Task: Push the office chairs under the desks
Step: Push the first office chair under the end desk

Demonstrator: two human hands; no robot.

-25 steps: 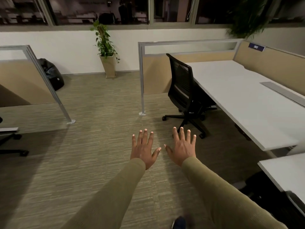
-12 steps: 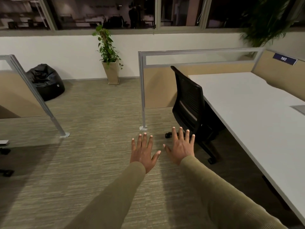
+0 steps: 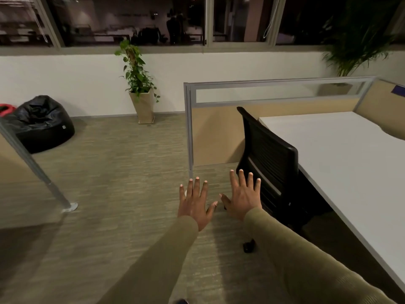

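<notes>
The black mesh-backed office chair (image 3: pixel 270 163) now looms nearer, tucked against the white rectangular desk (image 3: pixel 341 159). The left hand (image 3: pixel 194 204) and right hand (image 3: pixel 244 196) stay flat with fingers spread, holding nothing. The right fingers (image 3: pixel 249 179) seem just short of the chair.

The black office chair (image 3: pixel 269 159) has a ribbed mesh back in a matt plastic frame. The white desk top (image 3: pixel 341 154) looks smooth and matt. The partition's grey metal frame (image 3: pixel 189 128) holds a frosted glass strip (image 3: pixel 274 93) over a beige cloth panel (image 3: pixel 214 137). The black bean bag (image 3: pixel 43 123) is glossy and creased. The beige carpet (image 3: pixel 114 172) is coarse.
</notes>
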